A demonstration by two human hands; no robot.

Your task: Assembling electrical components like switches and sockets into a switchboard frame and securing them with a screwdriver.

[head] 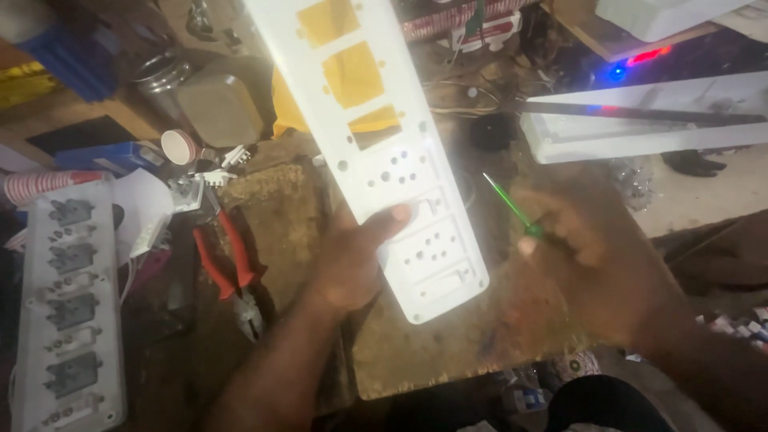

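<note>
Over the workbench: two bare hands are working above a worn brown board, with clutter lying all around it.
Left hand: the left hand is reaching up from the lower middle, forearm slanting in from below, thumb pressing on the face of a long white switchboard plate while the fingers are wrapping behind its edge, so it is grasping the plate near its lower end.
White plate: it is being held tilted, running from the top centre down to just above the board, showing square cut-outs with yellow behind them near the top and groups of round socket holes lower down.
Right hand: the right hand is coming in from the lower right, blurred, its fingers closing around the handle of a thin green screwdriver.
Screwdriver: its shaft is pointing up and to the left, the tip lying near the plate's right edge but apart from it.
Left of the board: red-handled pliers are lying on the bench, jaws pointing down.
Far left: a grey board of fitted sockets is lying flat, running toward the bottom edge.
Behind the pliers: a paper cup is lying on its side.
Upper right: a long white casing is resting across the bench, with a blue light glowing beyond it.
</note>
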